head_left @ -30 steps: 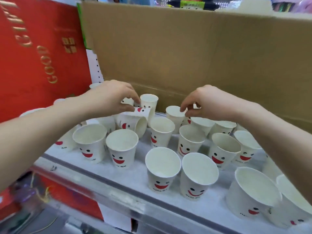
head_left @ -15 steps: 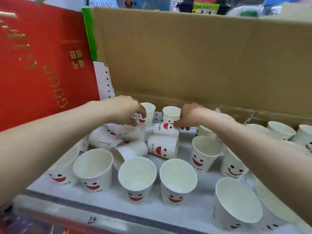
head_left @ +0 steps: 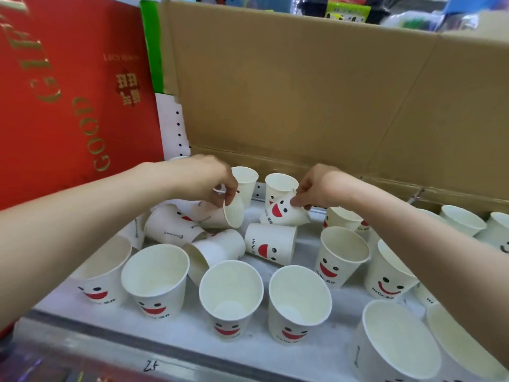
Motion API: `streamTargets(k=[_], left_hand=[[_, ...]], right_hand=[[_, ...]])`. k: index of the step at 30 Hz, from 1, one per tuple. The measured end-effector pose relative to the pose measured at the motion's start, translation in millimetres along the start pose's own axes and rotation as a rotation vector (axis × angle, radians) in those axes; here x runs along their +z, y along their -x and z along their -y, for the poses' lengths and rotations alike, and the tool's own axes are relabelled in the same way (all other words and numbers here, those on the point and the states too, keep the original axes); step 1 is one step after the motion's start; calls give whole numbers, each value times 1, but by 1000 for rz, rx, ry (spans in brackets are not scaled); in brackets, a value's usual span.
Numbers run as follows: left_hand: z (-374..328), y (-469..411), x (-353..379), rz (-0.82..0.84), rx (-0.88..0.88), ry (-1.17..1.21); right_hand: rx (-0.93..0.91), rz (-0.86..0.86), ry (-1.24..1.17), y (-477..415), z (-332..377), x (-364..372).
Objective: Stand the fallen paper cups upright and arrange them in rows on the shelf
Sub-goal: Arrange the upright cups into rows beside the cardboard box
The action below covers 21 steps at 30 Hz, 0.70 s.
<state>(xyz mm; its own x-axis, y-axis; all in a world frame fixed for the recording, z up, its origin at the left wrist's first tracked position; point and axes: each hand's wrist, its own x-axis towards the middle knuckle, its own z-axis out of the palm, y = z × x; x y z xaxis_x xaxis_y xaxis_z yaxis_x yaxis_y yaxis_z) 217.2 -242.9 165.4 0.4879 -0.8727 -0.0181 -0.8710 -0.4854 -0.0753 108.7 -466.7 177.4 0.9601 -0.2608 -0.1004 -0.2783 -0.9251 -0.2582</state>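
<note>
White paper cups with red smiley faces cover the white shelf (head_left: 192,341). My left hand (head_left: 205,179) pinches the rim of a tilted cup (head_left: 220,215) lying on its side at the back left. At the back centre my right hand (head_left: 316,187) grips another tilted cup (head_left: 281,213) by its rim. Three more cups lie fallen between them: one (head_left: 271,242) with its face sideways, one (head_left: 214,250) with its mouth toward me, one (head_left: 170,226) at the left. Several cups stand upright in front, such as one (head_left: 230,296) and one (head_left: 299,300).
A brown cardboard sheet (head_left: 303,86) stands behind the shelf. A tall red box with gold letters (head_left: 68,86) walls the left side. More upright cups (head_left: 462,220) stand at the right, partly behind my right forearm. The shelf's front edge (head_left: 154,366) bears a handwritten mark.
The view has shifted a little closer. Both hands have closed on fallen cups at the back and lifted their rims, so those two cups now tilt up off the shelf.
</note>
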Motion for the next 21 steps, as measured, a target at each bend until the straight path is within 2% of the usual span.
streamTargets(k=[4,7,12,15,19,21], left_hand=[[1,3,-2,-149,2,-20],[-5,3,4,-219,-43,-40],[-17,4,17,-201,-90,-117],[-20,3,19,-198,-69,-150],[-22,8,9,-222,-54,-126],[-24,15,2,-227,-36,-50]], right_hand=[[-217,-147,165,13,-7,-11],[-326,-186,395,20,-11,-10],[-306,-106,617,22,-13,1],[-305,-115,585,22,-15,0],[-392,-245,447,29,-11,-1],[-434,-184,371,34,-7,-1]])
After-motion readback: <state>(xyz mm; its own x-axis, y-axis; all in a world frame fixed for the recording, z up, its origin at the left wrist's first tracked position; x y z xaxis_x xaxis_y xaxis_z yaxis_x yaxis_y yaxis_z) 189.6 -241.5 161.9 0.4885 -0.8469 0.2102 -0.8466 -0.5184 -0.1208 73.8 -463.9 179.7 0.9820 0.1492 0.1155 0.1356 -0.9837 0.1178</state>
